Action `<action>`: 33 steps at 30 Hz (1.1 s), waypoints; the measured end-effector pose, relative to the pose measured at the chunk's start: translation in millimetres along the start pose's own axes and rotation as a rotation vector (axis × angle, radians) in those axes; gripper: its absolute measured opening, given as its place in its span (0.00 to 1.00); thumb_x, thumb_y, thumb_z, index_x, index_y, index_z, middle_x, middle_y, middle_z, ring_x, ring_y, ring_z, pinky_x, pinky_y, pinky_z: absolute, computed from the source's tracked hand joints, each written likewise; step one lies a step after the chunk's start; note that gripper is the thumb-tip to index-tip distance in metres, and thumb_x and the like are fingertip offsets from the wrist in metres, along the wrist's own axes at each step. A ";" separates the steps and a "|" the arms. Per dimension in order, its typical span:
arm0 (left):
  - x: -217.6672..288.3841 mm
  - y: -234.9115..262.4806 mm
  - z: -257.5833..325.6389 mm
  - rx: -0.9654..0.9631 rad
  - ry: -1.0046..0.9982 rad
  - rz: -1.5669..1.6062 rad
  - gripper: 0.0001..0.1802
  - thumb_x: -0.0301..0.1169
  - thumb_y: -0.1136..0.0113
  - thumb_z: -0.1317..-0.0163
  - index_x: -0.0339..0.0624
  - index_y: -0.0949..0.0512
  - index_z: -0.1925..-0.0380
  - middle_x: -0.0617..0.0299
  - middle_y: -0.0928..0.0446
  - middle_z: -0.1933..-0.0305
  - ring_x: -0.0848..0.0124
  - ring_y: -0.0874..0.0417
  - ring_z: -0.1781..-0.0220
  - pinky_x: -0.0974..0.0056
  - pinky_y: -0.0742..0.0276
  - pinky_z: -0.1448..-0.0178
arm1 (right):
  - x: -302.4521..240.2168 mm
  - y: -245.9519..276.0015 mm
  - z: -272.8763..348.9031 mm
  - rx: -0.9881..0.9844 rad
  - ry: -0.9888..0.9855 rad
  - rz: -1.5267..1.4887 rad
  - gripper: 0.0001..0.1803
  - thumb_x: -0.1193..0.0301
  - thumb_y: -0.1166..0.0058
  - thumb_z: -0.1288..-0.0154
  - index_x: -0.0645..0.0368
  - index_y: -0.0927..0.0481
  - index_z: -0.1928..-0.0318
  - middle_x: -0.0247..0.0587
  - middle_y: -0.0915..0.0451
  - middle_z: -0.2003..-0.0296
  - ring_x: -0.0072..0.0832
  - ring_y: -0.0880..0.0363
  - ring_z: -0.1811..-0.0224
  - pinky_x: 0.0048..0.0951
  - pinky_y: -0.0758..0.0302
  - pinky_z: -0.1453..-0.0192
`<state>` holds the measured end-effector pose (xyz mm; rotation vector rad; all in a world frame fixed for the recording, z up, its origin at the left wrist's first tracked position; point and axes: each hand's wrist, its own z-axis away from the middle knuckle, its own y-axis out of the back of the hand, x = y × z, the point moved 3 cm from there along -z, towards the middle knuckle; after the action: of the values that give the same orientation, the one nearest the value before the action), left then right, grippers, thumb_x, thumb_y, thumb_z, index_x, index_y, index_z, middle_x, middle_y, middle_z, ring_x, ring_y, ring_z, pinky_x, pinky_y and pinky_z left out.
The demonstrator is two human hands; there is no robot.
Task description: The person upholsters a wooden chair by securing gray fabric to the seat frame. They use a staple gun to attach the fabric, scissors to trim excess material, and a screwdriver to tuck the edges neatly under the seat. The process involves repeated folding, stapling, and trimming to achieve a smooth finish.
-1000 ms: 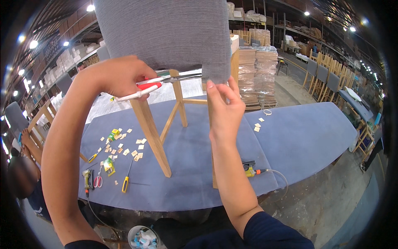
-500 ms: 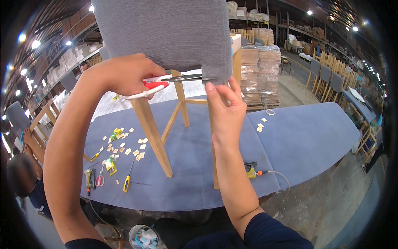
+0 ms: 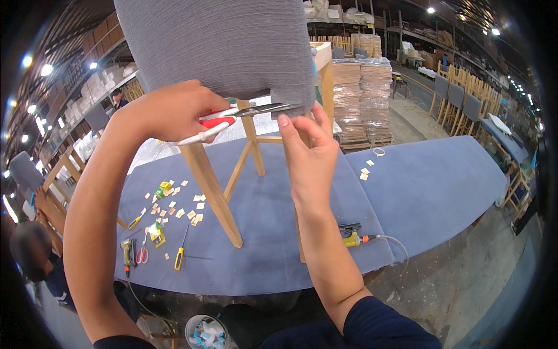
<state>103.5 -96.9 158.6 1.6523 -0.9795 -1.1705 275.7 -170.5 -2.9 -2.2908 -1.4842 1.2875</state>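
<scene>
A chair with a grey fabric-covered panel (image 3: 215, 46) and wooden legs (image 3: 210, 195) stands on the blue-covered table (image 3: 302, 276). My left hand (image 3: 177, 110) is closed round the red-and-white handles of a pair of scissors (image 3: 264, 109). Their blades are parted and reach the loose fabric at the panel's lower right corner. My right hand (image 3: 314, 145) pinches that fabric edge between thumb and fingers, close by the blade tips. The fingers partly hide the fabric there.
Small wooden squares (image 3: 196, 218), a yellow screwdriver (image 3: 180, 256), pink-handled scissors (image 3: 142, 253) and air tools (image 3: 351, 239) with hoses lie on the table. A bucket of scraps (image 3: 207, 333) stands below its near edge. Someone works at far left (image 3: 35, 250); wrapped stacks (image 3: 360, 99) stand behind.
The scissors' blades are spread wider than before. The panel and both hands sit slightly further left in the view, and the cut fabric edge hangs a little more loosely.
</scene>
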 end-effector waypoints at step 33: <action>54.2 14.0 168.0 -0.134 0.554 -0.129 0.24 0.53 0.27 0.39 0.43 0.18 0.75 0.50 0.25 0.84 0.47 0.20 0.77 0.50 0.28 0.68 | 69.6 37.3 66.9 -0.240 -0.205 0.029 0.37 0.66 0.25 0.34 0.67 0.28 0.30 0.46 0.14 0.46 0.35 0.14 0.45 0.36 0.20 0.37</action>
<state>-46.0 -185.6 125.0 1.8087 -0.4417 -0.7676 265.0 -155.8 -104.8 -2.3919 -1.7649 1.4633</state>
